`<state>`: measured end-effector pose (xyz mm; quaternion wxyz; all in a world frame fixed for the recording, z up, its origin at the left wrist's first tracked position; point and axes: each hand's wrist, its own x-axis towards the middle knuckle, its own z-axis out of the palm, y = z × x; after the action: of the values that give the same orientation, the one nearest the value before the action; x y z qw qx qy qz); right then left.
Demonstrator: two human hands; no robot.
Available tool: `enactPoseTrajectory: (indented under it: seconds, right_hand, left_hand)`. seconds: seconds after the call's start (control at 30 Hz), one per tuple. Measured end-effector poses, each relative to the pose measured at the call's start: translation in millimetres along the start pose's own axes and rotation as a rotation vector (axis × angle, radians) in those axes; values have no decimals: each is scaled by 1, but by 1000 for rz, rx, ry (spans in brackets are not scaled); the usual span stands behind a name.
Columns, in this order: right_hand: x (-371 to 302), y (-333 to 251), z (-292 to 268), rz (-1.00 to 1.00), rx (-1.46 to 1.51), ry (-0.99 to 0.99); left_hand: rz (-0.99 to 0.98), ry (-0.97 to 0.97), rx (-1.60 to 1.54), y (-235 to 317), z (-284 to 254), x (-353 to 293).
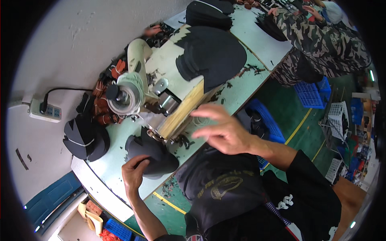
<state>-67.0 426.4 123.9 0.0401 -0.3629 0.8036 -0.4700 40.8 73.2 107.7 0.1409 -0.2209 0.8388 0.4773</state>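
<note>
At the front of the bench, the fingers of my left hand (pixel 136 170) are pinched together over the left edge of a stack of black cut sheet pieces (pixel 159 158). Whether a piece is between the fingertips is hidden. My right hand (pixel 226 131) is raised near the bench edge, its fingers spread and slightly blurred, holding nothing. Beside it stands a cream bench machine (pixel 136 60) with a metal cylinder and a round light-coloured fitting. A yellowish wooden board (pixel 181 112) runs along the machine's near side. Behind the board lies a larger heap of black pieces (pixel 217 52).
A tied black bundle (pixel 85 138) sits at left, below a wall socket (pixel 46 111) with a plugged cable. Brown-orange bundles (pixel 103 106) line the wall. Dark scraps litter the bench. A person in camouflage clothing (pixel 321 40) works far right, near blue crates (pixel 311 94).
</note>
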Motion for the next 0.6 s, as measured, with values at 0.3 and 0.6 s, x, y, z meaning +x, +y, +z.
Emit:
enactPoseTrajectory:
  seconds: [0.3,0.6]
  right_hand:
    - [20,11,36,511,490,-52]
    - [57,12,21,710,241,-116]
  left_hand:
    - [47,231,-226,67,89,54]
    - [18,368,-100,96,96,63]
